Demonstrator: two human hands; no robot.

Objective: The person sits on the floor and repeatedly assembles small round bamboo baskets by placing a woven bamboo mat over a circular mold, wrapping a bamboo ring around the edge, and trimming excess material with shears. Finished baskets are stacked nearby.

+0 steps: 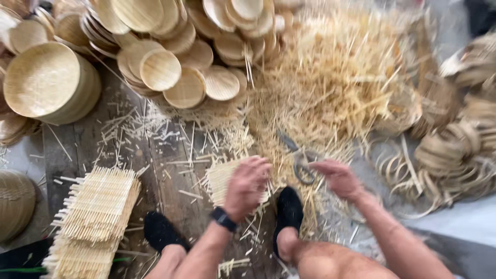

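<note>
My left hand [247, 185] presses down on a small square woven bamboo mat [221, 178] lying on the wooden floor, fingers curled over its far edge. My right hand [338, 177] reaches toward a pair of metal scissors [299, 157] lying on the bamboo scraps, its fingertips right beside the handle loops; whether they touch is blurred. A dark watch sits on my left wrist. Both my feet in black socks [287, 212] rest just below the mat.
A stack of woven square mats [95, 206] stands at the lower left. Piles of round woven bamboo trays [160, 70] and a big stack [49, 82] fill the top left. A heap of bamboo trimmings [330, 77] lies ahead, coiled bamboo strips [449, 150] at right.
</note>
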